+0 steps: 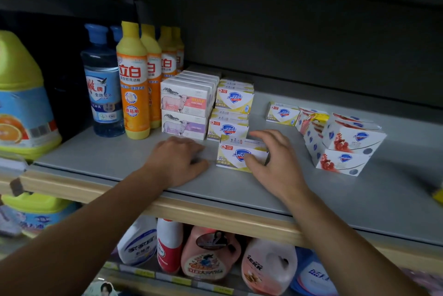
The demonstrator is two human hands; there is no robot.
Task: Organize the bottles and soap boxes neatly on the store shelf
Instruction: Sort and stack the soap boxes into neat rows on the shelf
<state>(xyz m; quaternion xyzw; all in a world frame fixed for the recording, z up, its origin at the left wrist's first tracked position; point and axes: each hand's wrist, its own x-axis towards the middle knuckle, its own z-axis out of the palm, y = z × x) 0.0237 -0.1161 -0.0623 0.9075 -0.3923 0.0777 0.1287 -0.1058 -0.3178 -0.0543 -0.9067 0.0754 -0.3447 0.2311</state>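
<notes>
On the grey shelf [239, 190] my right hand [275, 164] grips a white-and-yellow Safeguard soap box [233, 155] near the front, thumb on its face and fingers over its top. My left hand [178, 160] rests on the shelf just left of that box, fingers curled and holding nothing. Behind stand stacked yellow Safeguard boxes [233, 101] and sheep-print soap boxes [184, 101]. A row of orange dish-soap bottles [133, 80] and a blue bottle [102, 80] stand to the left. One yellow box [282, 113] lies alone further right.
Red-print Safeguard boxes [345, 144] are piled unevenly at the right. A large yellow-green jug [21, 94] stands at far left. Detergent bottles [208, 255] fill the shelf below. The shelf's wooden front edge [215, 216] runs under my forearms.
</notes>
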